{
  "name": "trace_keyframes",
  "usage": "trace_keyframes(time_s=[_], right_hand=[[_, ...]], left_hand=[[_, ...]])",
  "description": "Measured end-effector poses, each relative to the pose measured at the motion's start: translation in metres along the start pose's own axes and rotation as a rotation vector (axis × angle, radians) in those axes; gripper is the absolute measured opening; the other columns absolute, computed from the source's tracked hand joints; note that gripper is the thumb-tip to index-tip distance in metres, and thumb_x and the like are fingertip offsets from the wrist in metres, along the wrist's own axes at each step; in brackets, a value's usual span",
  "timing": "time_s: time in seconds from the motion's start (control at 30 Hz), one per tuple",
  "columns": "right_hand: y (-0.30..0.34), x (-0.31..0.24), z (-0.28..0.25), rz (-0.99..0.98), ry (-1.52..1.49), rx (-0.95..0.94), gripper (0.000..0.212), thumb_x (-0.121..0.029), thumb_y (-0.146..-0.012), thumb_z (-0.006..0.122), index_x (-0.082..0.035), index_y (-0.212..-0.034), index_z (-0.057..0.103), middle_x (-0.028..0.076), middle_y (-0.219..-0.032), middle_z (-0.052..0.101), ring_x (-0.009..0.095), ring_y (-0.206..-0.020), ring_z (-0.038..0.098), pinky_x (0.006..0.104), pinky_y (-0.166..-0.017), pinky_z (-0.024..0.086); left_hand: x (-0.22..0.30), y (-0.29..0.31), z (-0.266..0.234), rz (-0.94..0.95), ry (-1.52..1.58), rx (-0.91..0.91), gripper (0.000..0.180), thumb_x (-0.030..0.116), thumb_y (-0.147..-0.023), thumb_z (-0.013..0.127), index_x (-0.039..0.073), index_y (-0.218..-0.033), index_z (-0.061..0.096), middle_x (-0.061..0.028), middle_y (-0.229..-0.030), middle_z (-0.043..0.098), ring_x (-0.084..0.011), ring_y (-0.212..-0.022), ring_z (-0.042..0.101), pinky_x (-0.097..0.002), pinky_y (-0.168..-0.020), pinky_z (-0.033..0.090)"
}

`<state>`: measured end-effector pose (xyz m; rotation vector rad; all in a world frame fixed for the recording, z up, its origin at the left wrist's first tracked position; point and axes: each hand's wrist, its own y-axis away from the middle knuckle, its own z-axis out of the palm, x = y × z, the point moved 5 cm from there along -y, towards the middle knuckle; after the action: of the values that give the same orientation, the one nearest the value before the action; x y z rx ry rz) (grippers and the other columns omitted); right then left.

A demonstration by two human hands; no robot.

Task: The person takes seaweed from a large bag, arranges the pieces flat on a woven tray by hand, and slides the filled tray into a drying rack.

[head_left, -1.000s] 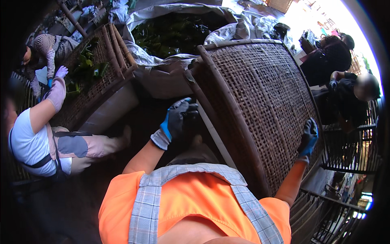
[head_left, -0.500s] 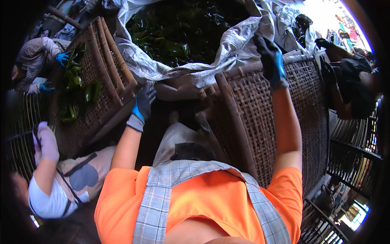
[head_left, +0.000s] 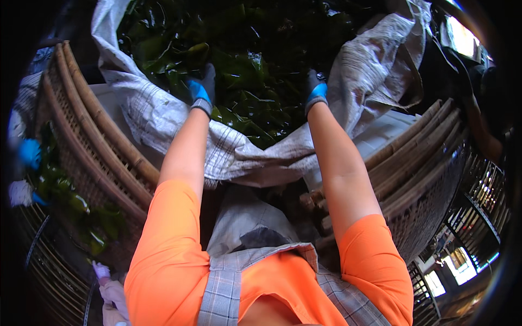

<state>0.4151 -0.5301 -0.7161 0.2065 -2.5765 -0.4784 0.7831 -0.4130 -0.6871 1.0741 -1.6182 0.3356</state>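
A large white woven plastic sack (head_left: 242,155) gapes wide, its rim folded outward. Wet dark green leaves (head_left: 244,103) fill it. Both my hands are inside the rim, in blue and dark grey gloves. My left hand (head_left: 203,88) lies against the leaves on the left side, fingers stretched forward, with nothing visible in its grip. Opposite it, my right hand (head_left: 316,89) reaches over the leaves beside the sack's right fold. Its fingers point forward too, and their tips are dim against the dark leaves.
Stacked woven bamboo trays (head_left: 103,119) flank the sack on the left, with green leaves (head_left: 81,201) on one; more bamboo trays (head_left: 416,152) stand at right. A co-worker's blue-gloved hand (head_left: 29,153) is at far left. Another person's purple-gloved hand (head_left: 101,270) shows lower left.
Both my hands have moved forward and inward from the tray edges onto the leaves inside the sack. The view has shifted closer to the sack.
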Motion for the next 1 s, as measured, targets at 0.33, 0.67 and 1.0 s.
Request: trace_keyframes(time_s=[0.33,0.67,1.0], right_hand=[[0.074,0.091,0.0,0.271,-0.462,-0.641,0.068,-0.063,-0.084,0.044,-0.003,-0.112,0.062,0.022,-0.12,0.056,0.035,-0.113,0.052,0.0425,-0.093,0.042],[0.129,-0.008,-0.035,-0.995,-1.115,-0.959,0.06,-0.03,-0.097,0.039,-0.006,-0.146,0.012,0.008,-0.147,0.028,0.019,-0.129,0.035,0.0279,-0.108,0.024],[0.143,0.022,0.008,-0.084,-0.705,-1.114,0.075,-0.069,-0.084,0.035,-0.006,-0.111,0.064,0.013,-0.109,0.064,0.024,-0.096,0.06,0.035,-0.088,0.044]], left_hand=[[-0.009,0.052,-0.068,-0.362,-1.257,-0.676,0.102,0.085,-0.069,0.035,-0.006,-0.106,0.061,-0.0296,-0.104,0.06,-0.0406,-0.099,0.059,-0.0437,-0.084,0.047],[-0.076,0.098,-0.066,-0.349,-0.655,-1.23,0.055,0.041,-0.087,0.057,0.002,-0.125,0.046,-0.0133,-0.118,0.059,-0.0187,-0.101,0.057,-0.0299,-0.09,0.043],[-0.01,0.072,-0.053,-0.215,-0.992,-1.047,0.052,0.044,-0.089,0.054,-0.002,-0.114,0.053,-0.0155,-0.106,0.063,-0.0225,-0.094,0.06,-0.0353,-0.082,0.048]])
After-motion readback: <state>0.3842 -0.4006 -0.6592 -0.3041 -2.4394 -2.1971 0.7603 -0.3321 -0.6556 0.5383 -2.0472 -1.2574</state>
